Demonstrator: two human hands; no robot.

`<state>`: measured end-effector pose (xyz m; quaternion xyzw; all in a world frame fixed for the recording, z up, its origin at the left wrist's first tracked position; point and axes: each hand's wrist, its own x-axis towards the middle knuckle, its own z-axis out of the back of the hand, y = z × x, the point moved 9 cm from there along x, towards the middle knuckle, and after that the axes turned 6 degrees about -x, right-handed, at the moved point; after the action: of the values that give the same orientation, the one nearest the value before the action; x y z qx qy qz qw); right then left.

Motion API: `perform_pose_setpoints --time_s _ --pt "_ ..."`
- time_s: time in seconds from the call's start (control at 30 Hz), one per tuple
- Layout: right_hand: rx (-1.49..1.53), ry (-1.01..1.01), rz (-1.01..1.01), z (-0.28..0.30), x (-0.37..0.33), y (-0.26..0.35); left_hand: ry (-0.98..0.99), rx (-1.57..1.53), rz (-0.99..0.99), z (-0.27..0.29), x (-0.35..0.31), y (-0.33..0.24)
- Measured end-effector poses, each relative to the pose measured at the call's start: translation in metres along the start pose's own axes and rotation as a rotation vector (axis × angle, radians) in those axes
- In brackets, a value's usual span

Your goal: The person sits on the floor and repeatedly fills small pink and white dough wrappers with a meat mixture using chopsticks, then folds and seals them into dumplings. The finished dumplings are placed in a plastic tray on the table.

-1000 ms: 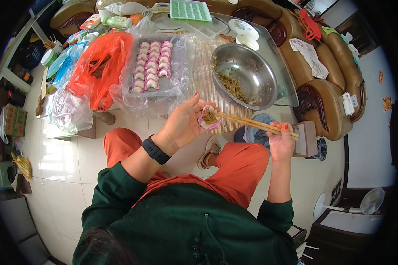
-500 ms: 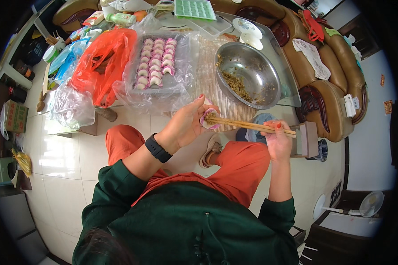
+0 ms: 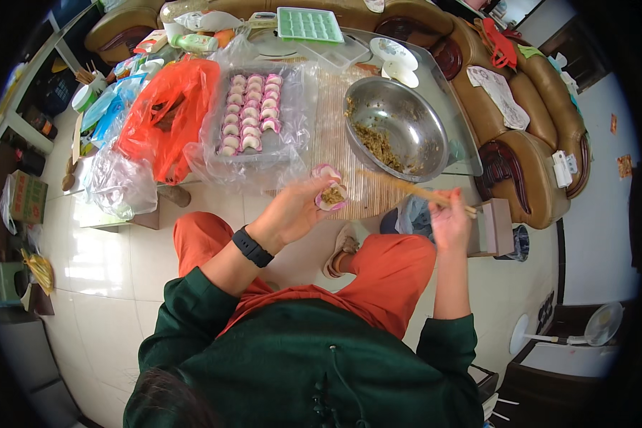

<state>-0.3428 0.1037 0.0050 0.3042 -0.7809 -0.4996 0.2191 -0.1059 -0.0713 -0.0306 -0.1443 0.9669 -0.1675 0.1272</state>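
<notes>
Head view: the left hand [image 3: 296, 210] is partly curled and supports a pink-edged wrapper [image 3: 340, 194] bearing a small mound of brown filling [image 3: 331, 196], near the front edge of the striped mat [image 3: 335, 107]. A second pink-edged piece [image 3: 326, 172] lies just beyond the thumb (how it is held cannot be told). The right hand [image 3: 451, 221] pinches a pair of wooden chopsticks [image 3: 422, 192] near their rear end; their blurred tips point toward the wrapper, apart from its filling. Beyond the chopsticks stands a steel bowl [image 3: 426, 135] with more filling inside. To its left, a plastic-covered tray [image 3: 289, 146] holds three rows of pink-edged dumplings [image 3: 251, 114], beside a red plastic bag [image 3: 139, 132].
</notes>
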Motion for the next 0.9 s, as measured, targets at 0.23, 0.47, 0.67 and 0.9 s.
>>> perform_pose_setpoints --time_s 0.23,0.47,0.67,0.9 --pt "-1.032 0.023 0.476 -0.067 0.03 0.039 0.001 0.813 -0.175 -0.003 -0.016 -0.007" --pt "-1.283 0.369 0.52 -0.107 0.032 0.002 -0.035 0.714 -0.211 -0.023 -0.022 -0.022" --pt "-1.432 0.114 0.753 -0.132 -0.01 0.082 -0.022 0.43 -0.246 -0.034 -0.033 -0.042" --pt "-0.693 0.377 0.155 -0.192 -0.046 0.02 0.033 0.322 -0.254 -0.051 -0.027 -0.04"
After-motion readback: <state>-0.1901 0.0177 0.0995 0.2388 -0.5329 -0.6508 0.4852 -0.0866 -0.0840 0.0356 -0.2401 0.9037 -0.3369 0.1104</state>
